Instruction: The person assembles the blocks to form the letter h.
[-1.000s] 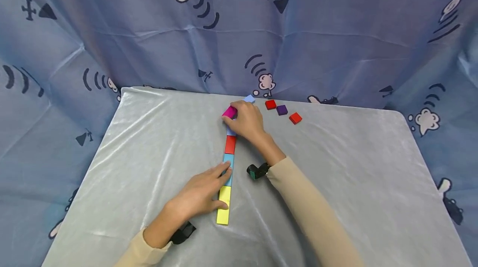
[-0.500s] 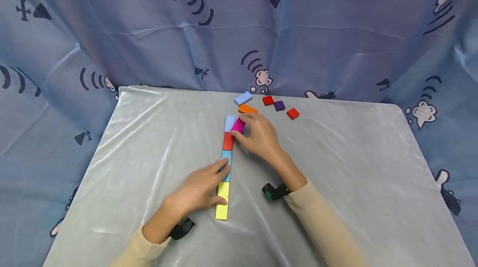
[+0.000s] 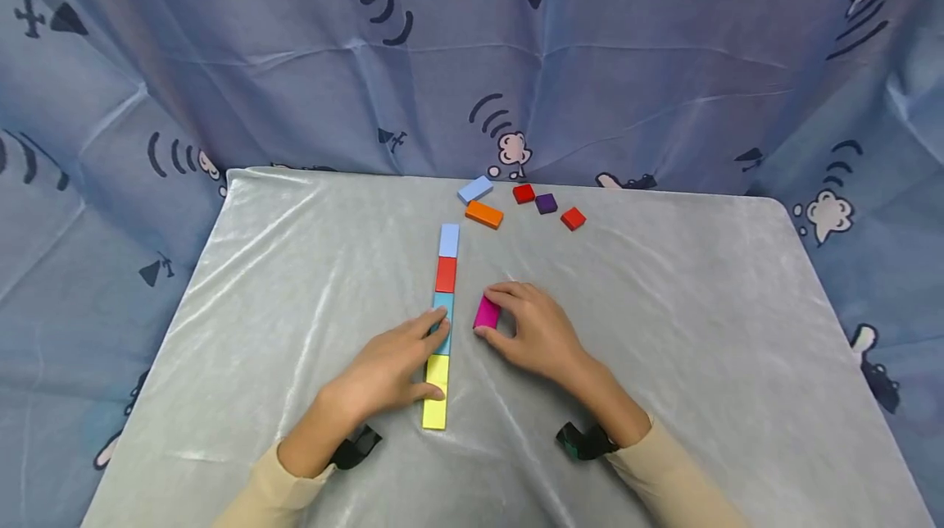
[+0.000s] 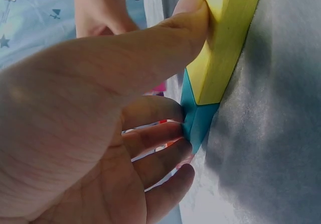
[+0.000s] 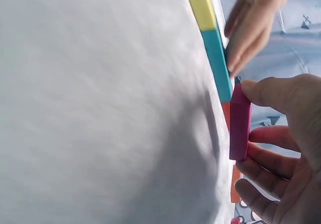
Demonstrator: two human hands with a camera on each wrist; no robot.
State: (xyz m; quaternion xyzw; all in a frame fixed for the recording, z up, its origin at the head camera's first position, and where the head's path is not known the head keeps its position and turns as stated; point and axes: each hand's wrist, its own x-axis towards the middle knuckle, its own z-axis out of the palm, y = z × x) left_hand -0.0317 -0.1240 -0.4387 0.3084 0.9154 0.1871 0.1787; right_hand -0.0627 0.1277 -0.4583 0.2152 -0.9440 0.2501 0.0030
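A straight row of flat blocks lies on the cloth: a yellow block [image 3: 434,413] nearest, a teal block [image 3: 444,301], a red block [image 3: 446,274] and a light blue block [image 3: 449,240] at the far end. My left hand [image 3: 387,368] rests along the row's left side. Its thumb touches the yellow block's top, and its fingertips lie at the teal one, as the left wrist view also shows. To the right of the row, my right hand [image 3: 542,331] pinches a magenta block [image 5: 240,126] between thumb and fingers, apart from the row.
Beyond the row lie an orange block [image 3: 484,214] and a second light blue block [image 3: 475,189]. Two small red blocks [image 3: 573,219] and a small purple block [image 3: 546,203] sit farther right. A patterned blue curtain [image 3: 413,61] hangs behind the cloth-covered table [image 3: 701,331].
My right hand has carried the magenta block from the row's far end rightward and toward me, uncovering the orange and light blue blocks. My left hand has stayed in place on the row.
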